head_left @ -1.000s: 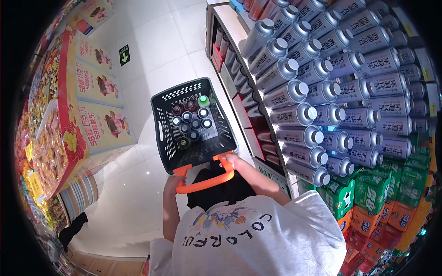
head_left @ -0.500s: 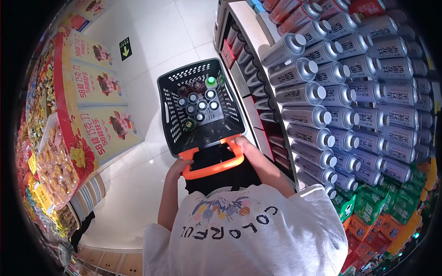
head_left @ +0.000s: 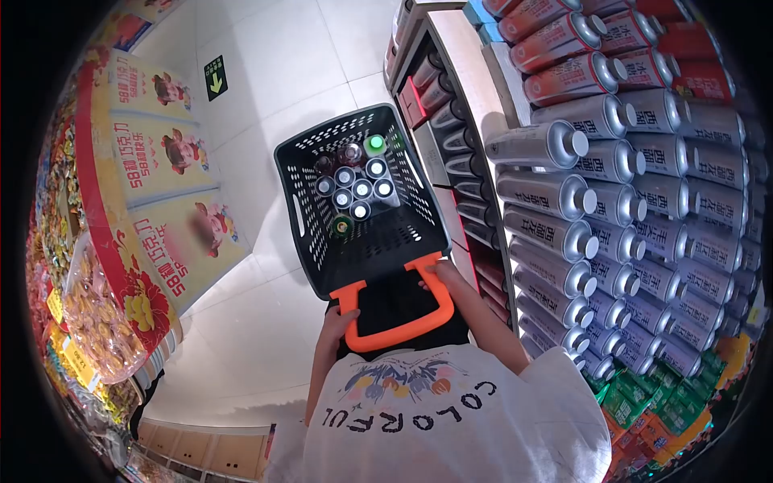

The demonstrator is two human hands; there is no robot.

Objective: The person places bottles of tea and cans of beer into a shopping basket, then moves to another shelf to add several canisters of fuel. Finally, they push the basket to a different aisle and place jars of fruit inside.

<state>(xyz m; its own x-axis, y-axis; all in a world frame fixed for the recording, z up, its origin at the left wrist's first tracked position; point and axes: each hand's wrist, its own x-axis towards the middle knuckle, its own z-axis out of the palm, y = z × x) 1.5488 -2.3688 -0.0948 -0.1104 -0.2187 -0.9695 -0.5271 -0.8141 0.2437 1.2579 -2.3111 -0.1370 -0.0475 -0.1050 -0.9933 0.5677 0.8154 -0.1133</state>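
A dark shopping basket (head_left: 369,264) hangs in front of my body, its orange handle (head_left: 400,333) swung towards me. My left hand (head_left: 336,324) is closed around the handle's left arm. On the right arm of the handle, my right hand (head_left: 442,277) is closed too, with some fingers hidden beneath. Inside the basket, several white-capped bottles (head_left: 362,189) stand close together. A green-capped bottle (head_left: 376,143) is in the far right corner, with dark bottles (head_left: 352,153) beside it. Nearer to me stands a green bottle (head_left: 342,226) with a darker cap.
On the right, tightly stacked silver cans (head_left: 547,197) and red cans (head_left: 564,76) fill a display beside a low shelf (head_left: 455,153). A yellow promotional panel (head_left: 161,177) and bagged sweets (head_left: 109,314) line the left. Pale floor tiles (head_left: 274,52) run between them.
The basket and both hands sit slightly lower and to the right in view. The surrounding shelves have shifted, with more red cans showing at the upper right. Both hands keep hold of the handle.
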